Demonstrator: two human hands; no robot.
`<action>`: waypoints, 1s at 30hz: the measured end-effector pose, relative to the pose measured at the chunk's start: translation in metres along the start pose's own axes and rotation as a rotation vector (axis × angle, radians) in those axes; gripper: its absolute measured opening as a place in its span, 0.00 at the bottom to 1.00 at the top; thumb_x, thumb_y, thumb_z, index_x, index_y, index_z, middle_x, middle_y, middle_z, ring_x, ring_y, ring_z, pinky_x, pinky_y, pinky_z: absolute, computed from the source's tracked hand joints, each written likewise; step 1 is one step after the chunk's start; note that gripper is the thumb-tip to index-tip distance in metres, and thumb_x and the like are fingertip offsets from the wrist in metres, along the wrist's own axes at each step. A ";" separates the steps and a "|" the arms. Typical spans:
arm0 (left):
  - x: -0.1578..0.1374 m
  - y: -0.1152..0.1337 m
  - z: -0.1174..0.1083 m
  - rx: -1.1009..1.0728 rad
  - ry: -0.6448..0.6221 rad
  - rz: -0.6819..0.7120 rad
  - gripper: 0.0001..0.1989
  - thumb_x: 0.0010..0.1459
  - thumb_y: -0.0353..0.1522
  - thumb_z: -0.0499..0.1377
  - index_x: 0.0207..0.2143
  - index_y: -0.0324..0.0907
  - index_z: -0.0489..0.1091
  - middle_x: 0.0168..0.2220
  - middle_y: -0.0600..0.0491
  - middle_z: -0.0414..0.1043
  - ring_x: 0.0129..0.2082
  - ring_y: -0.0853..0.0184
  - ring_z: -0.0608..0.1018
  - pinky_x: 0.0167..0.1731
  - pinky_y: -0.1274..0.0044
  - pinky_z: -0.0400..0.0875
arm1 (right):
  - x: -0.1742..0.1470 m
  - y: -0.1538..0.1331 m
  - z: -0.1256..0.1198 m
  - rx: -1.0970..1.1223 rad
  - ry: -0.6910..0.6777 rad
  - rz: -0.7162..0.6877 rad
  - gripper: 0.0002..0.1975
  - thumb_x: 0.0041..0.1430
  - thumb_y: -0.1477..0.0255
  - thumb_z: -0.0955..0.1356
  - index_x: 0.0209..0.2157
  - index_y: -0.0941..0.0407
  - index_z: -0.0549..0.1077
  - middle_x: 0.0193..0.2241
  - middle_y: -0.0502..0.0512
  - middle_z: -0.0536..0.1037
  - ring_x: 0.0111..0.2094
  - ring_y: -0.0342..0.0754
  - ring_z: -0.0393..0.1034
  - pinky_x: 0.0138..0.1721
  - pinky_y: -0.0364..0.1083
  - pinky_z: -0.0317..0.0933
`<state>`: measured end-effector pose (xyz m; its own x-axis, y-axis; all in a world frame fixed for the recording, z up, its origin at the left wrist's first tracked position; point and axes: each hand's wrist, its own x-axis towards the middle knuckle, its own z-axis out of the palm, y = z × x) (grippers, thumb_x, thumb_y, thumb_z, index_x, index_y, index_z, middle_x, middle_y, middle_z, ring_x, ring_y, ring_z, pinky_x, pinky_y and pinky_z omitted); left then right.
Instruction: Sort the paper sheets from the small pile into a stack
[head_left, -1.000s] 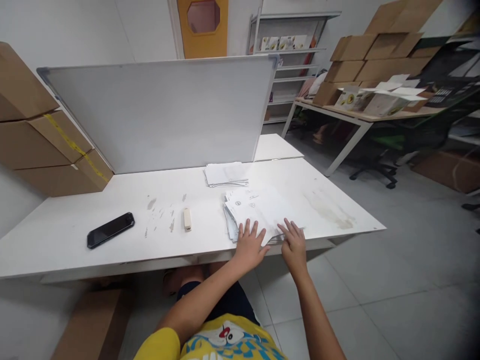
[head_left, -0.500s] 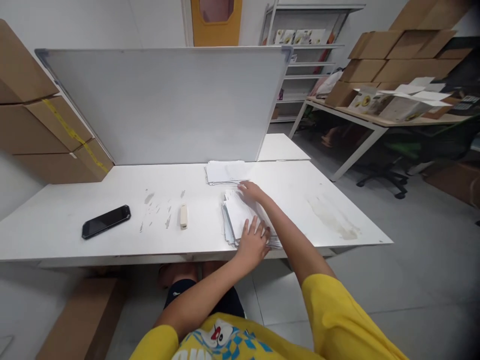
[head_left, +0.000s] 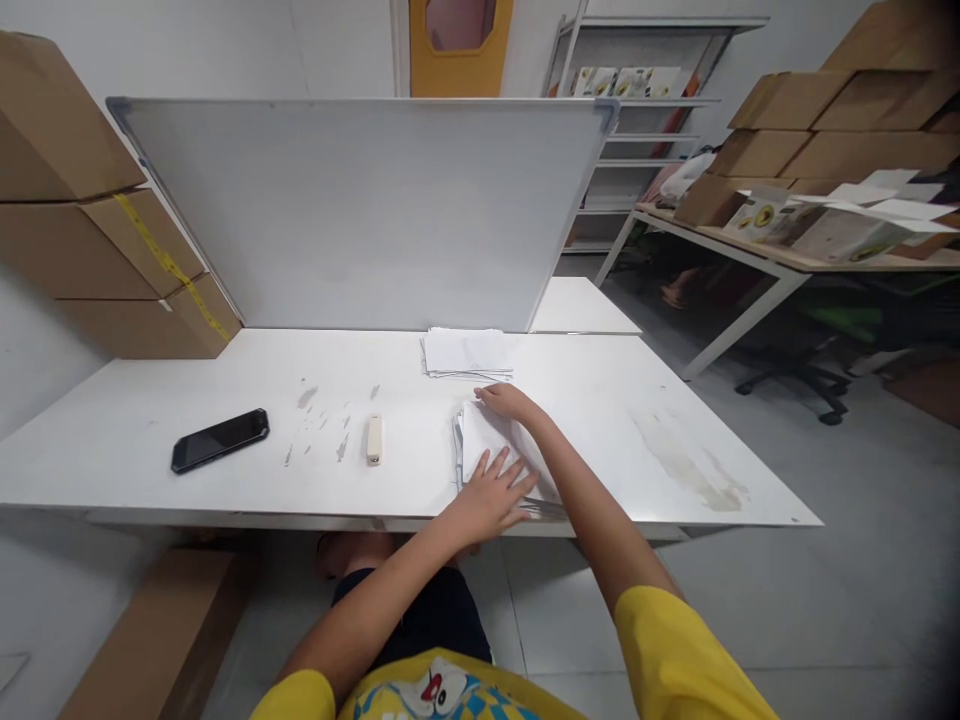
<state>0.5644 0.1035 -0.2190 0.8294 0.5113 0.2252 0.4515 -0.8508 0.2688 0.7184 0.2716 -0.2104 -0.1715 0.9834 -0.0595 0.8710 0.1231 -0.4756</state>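
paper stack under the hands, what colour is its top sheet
Top sheet: white, in the head view.

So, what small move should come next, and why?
Perhaps press the top sheet flat with the right hand: it is at the sheet's far edge, the sheet seems bowed near the wrist, and the left hand lies spread across the near part.

looks like an office doubling as a stockroom. has a white desk [head_left: 412, 440] with a whiteboard [head_left: 367, 215] standing at its back edge, a wheeled chair [head_left: 844, 320] by a second table [head_left: 750, 251], cardboard boxes [head_left: 772, 102] piled on that table, more brown cartons [head_left: 97, 255] at left, a metal shelving unit [head_left: 645, 103] with printed boxes [head_left: 634, 82], tiled floor [head_left: 750, 610], plain white walls [head_left: 210, 50].
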 end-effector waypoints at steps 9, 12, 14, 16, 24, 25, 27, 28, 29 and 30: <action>-0.051 -0.043 -0.028 -0.038 0.114 -0.239 0.24 0.65 0.40 0.45 0.62 0.46 0.57 0.64 0.47 0.56 0.67 0.58 0.51 0.63 0.61 0.46 | 0.070 -0.006 0.006 -0.035 0.101 -0.044 0.26 0.54 0.63 0.69 0.52 0.60 0.68 0.55 0.64 0.69 0.56 0.54 0.60 0.53 0.46 0.51; -0.060 -0.075 -0.008 0.015 0.085 -0.456 0.34 0.62 0.47 0.49 0.66 0.42 0.48 0.67 0.44 0.47 0.67 0.53 0.47 0.63 0.57 0.44 | 0.073 0.004 0.005 0.019 0.142 -0.042 0.16 0.56 0.61 0.67 0.41 0.57 0.74 0.42 0.59 0.78 0.46 0.51 0.68 0.46 0.44 0.55; -0.062 -0.084 0.002 0.020 0.062 -0.491 0.37 0.62 0.50 0.47 0.67 0.41 0.44 0.68 0.44 0.44 0.68 0.53 0.45 0.63 0.56 0.41 | 0.074 0.011 0.002 0.074 0.186 -0.038 0.13 0.57 0.62 0.65 0.34 0.56 0.75 0.33 0.56 0.79 0.40 0.50 0.70 0.41 0.43 0.57; -0.061 -0.085 0.008 0.015 0.049 -0.479 0.35 0.63 0.49 0.43 0.67 0.41 0.42 0.68 0.46 0.44 0.68 0.55 0.44 0.64 0.57 0.40 | 0.074 0.015 0.000 0.140 0.248 -0.029 0.14 0.58 0.62 0.63 0.29 0.55 0.74 0.27 0.54 0.78 0.34 0.48 0.69 0.37 0.43 0.57; -0.058 -0.082 0.001 -0.069 0.076 -0.493 0.30 0.66 0.45 0.39 0.66 0.42 0.46 0.67 0.47 0.49 0.68 0.57 0.47 0.64 0.58 0.43 | 0.081 0.008 -0.014 0.426 0.613 0.014 0.16 0.60 0.63 0.55 0.30 0.57 0.67 0.23 0.51 0.71 0.29 0.44 0.64 0.33 0.43 0.60; -0.058 -0.082 -0.001 -0.097 0.086 -0.498 0.30 0.66 0.45 0.39 0.66 0.41 0.47 0.66 0.47 0.50 0.67 0.57 0.48 0.64 0.57 0.43 | 0.079 0.004 -0.020 0.479 0.661 -0.007 0.15 0.60 0.63 0.56 0.30 0.56 0.66 0.23 0.50 0.69 0.28 0.44 0.63 0.33 0.42 0.60; -0.060 -0.082 -0.004 -0.180 0.125 -0.507 0.30 0.66 0.45 0.39 0.65 0.40 0.49 0.65 0.46 0.53 0.67 0.57 0.49 0.64 0.58 0.43 | 0.070 -0.007 -0.032 0.667 0.778 -0.085 0.12 0.58 0.63 0.60 0.27 0.55 0.64 0.22 0.47 0.66 0.28 0.42 0.62 0.33 0.42 0.60; -0.062 -0.082 -0.006 -0.241 0.157 -0.510 0.31 0.66 0.46 0.40 0.65 0.41 0.50 0.65 0.45 0.53 0.67 0.57 0.49 0.64 0.59 0.44 | 0.062 -0.014 -0.038 0.798 0.833 -0.134 0.11 0.57 0.63 0.62 0.25 0.55 0.63 0.21 0.45 0.64 0.27 0.41 0.61 0.33 0.41 0.60; -0.063 -0.081 -0.008 -0.317 0.199 -0.514 0.31 0.65 0.47 0.41 0.65 0.41 0.51 0.65 0.45 0.54 0.67 0.57 0.50 0.64 0.60 0.46 | 0.051 -0.022 -0.042 0.935 0.875 -0.179 0.11 0.55 0.64 0.64 0.24 0.54 0.63 0.21 0.44 0.62 0.26 0.41 0.60 0.32 0.41 0.60; -0.064 -0.079 -0.010 -0.412 0.252 -0.521 0.32 0.64 0.49 0.42 0.65 0.42 0.51 0.65 0.45 0.53 0.67 0.58 0.51 0.64 0.62 0.48 | 0.037 -0.030 -0.044 1.059 0.896 -0.213 0.11 0.54 0.64 0.66 0.24 0.54 0.62 0.20 0.44 0.61 0.25 0.40 0.60 0.32 0.41 0.60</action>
<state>0.4720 0.1395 -0.2451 0.4150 0.8943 0.1675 0.5666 -0.3981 0.7214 0.7065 0.3099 -0.1598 0.4428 0.7584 0.4783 0.0408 0.5158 -0.8557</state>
